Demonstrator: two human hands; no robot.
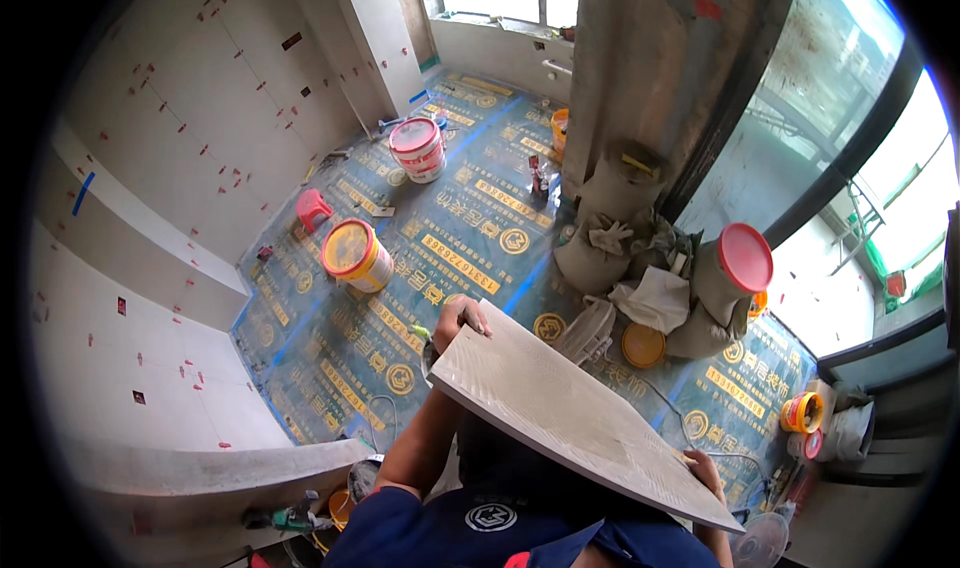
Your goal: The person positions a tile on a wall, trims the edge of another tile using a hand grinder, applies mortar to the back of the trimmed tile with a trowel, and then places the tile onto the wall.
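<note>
The large rectangular grey slab with a ridged, mortar-like coating [585, 403] is carried at 5 o'clock, coated face upward, sloping in front of the torso. The left hand [462, 320], just below centre toward 7 o'clock, has its fingers bent tightly over the slab's upper corner. The right hand [706, 472], at 4 o'clock, grips the far long edge with curled fingers. Slip hazard: the holds appear confined to the edges; a loosened hand or uneven lift could let the slab rotate or drop. Coating hazard: fingers sliding inward would probably smear the ridges. Trip hazard: the thin grey cable [688, 420] at 4 o'clock lies loose on the blue-green printed floor sheet [450, 206] and could catch a foot. Impact hazard: swinging the slab toward 9 o'clock could strike the yellow round plastic bucket [372, 272]. The slab conceals its underside, both palms' contact and the footing. The green-and-black tool [292, 518] at 7 o'clock is hard to identify.
</note>
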